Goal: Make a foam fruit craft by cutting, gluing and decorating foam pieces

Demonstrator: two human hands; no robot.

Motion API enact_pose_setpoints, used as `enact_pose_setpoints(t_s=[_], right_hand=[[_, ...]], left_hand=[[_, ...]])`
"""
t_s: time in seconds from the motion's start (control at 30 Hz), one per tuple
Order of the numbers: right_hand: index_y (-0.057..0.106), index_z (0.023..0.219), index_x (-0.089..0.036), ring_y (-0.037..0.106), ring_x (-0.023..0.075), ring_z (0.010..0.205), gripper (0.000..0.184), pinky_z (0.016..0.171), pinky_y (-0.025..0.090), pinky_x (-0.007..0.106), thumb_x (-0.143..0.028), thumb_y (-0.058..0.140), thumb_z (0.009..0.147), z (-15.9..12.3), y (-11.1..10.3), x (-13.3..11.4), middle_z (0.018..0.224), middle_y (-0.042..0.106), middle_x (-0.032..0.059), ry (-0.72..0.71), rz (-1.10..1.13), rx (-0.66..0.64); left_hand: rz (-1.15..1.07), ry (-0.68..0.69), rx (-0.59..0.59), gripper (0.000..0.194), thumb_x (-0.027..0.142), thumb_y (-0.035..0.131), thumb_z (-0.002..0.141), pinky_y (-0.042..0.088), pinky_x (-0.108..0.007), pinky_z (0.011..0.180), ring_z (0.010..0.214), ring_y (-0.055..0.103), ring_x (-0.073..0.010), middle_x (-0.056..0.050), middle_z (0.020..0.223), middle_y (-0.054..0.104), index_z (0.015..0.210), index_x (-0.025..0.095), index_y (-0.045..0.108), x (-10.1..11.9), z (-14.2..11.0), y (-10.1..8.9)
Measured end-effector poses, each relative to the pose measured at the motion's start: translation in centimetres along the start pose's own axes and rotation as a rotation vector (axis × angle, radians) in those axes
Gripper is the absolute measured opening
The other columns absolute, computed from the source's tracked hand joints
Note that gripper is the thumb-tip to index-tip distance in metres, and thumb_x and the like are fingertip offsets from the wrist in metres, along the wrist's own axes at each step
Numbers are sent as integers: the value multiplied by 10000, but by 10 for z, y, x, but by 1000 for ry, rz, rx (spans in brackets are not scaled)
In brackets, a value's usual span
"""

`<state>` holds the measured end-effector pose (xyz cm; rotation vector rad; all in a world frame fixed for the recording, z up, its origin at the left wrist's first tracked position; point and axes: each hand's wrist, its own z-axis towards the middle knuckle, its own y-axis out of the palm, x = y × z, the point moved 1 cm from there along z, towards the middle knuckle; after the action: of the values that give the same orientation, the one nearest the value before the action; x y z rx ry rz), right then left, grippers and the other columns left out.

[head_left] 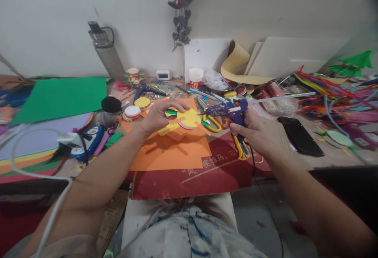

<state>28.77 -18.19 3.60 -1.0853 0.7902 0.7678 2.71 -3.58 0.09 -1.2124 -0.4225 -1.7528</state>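
Observation:
My left hand (pixel 161 115) grips a yellow paper disc (pixel 189 118) by its left side, with orange paper strips around its edge. In my right hand (pixel 253 130) is a blue glue gun (pixel 227 110), a long clear glue stick (pixel 283 97) jutting from its back. The gun's nozzle points left, at the right edge of the disc; whether it touches cannot be made out. Below both hands lie orange paper sheets (pixel 174 156) on a red cardboard (pixel 218 175). Under the glue gun is a yellow utility knife (pixel 242 147), beside yellow-handled scissors (pixel 213 126).
A green sheet (pixel 65 96) and a grey bottle (pixel 108 55) stand left. At the back are a paper cup (pixel 196 78) and a second glue gun (pixel 147 89). Right lie a black phone (pixel 300 136) and colourful pipe cleaners (pixel 333 96). A white cable (pixel 66 191) hangs near my left arm.

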Motion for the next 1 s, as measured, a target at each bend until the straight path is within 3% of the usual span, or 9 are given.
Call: enact_pose_setpoints(t_s=[0.2,0.33,0.5,0.7,0.8,1.0], right_hand=[[585,862,-288,689,357,1167,143,992,613,516,-259,680,759,1,0,3,915,737,53,3,-12,3],[594,917,-277,685,347,1159,181,1011,597,517,-240,686,765,2,1,10,994,743,58,2,5,20],[545,848,-269,674,335,1168,200,1028,581,508,-234,713,747,4,3,21,1050,729,65,-51,87,35],[590,896,-281,685,342,1061,222,925,596,518,-272,736,729,8,3,40,970,712,63,-120,144,57],[612,935,-284,681,315,977,239,854,596,471,-286,738,732,8,1,47,948,705,58,-129,114,89],[613,1031,-276,564,183,685,315,643,511,319,-362,741,755,3,-15,67,798,639,-2,28,150,90]], left_hand=[[28,82,-24,319,487,938,710,593,-412,1019,1079,767,-278,-128,1016,815,828,220,808,-3,0,-1],[50,214,-55,321,491,909,756,620,-399,966,1048,786,-270,-133,1024,824,859,207,801,-11,4,-4],[72,355,-87,247,422,870,829,639,-383,943,1039,799,-250,-128,1062,829,917,204,791,-17,6,-5],[85,374,-83,204,365,872,832,641,-360,940,1048,801,-240,-120,1074,832,937,209,796,-16,5,-5],[97,344,-57,266,436,882,811,642,-369,924,1030,801,-245,-124,1063,833,904,205,791,-15,5,-6],[68,319,63,396,508,949,698,628,-384,924,1009,795,-255,-124,1048,830,884,203,777,-17,8,-11]])
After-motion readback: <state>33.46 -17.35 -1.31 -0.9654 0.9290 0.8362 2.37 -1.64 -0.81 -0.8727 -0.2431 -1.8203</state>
